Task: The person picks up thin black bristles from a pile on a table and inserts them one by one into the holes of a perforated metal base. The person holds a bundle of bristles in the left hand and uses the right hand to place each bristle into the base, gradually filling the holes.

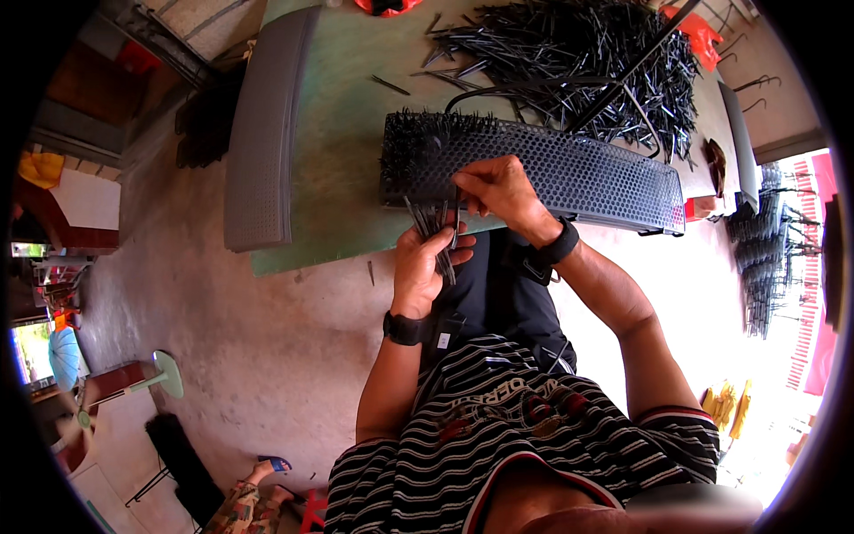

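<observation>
L hand (420, 274) held a loose bundle of thin dark strips (444, 260); R hand (505, 194), thumb & fingers close together, was just above, prob. on one strip, can't tell. Loose L grip could've spilled some. Beyond, perf. dark panel (569, 169) sat at table (342, 133) edge; a bump might've shifted it. Farther: strip pile (578, 53).

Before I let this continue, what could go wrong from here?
The thin dark strips fanned out in the left hand might slip and scatter; a similar piece already lies on the floor. The perforated dark panel sits along the near edge of the green table, so a bump from the right hand could shift it.
</observation>
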`<action>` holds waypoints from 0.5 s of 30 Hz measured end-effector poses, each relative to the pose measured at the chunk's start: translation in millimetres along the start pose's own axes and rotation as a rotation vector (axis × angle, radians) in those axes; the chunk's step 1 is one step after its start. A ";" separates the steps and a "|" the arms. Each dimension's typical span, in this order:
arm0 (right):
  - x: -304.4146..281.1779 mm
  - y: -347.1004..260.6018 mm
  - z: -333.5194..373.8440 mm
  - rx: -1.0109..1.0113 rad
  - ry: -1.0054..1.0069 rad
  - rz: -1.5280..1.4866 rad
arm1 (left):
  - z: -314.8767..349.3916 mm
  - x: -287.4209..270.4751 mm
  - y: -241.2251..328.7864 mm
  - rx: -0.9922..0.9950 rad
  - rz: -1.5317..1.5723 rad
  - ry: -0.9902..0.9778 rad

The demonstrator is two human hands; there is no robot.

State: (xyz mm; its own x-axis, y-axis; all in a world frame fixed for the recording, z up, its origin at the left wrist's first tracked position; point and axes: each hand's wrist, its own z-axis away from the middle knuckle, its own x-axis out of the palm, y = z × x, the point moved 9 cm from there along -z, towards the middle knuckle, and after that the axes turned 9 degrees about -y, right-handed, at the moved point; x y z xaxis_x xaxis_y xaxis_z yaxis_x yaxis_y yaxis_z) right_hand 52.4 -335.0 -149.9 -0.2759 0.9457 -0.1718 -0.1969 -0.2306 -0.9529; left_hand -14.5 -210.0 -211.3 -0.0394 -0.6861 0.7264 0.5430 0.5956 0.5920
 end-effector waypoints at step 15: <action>-5.4 -25.1 47.1 -0.355 0.097 0.353 | -9.2 0.3 0.0 0.057 0.029 0.111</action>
State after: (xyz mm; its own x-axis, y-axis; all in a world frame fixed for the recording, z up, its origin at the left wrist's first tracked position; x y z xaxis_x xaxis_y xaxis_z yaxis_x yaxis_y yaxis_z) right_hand 14.5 -345.1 -113.3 -0.1758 0.8450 -0.5050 0.2291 -0.4638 -0.8558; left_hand -6.9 -214.1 -214.3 0.0710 -0.7083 0.7023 0.4937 0.6367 0.5923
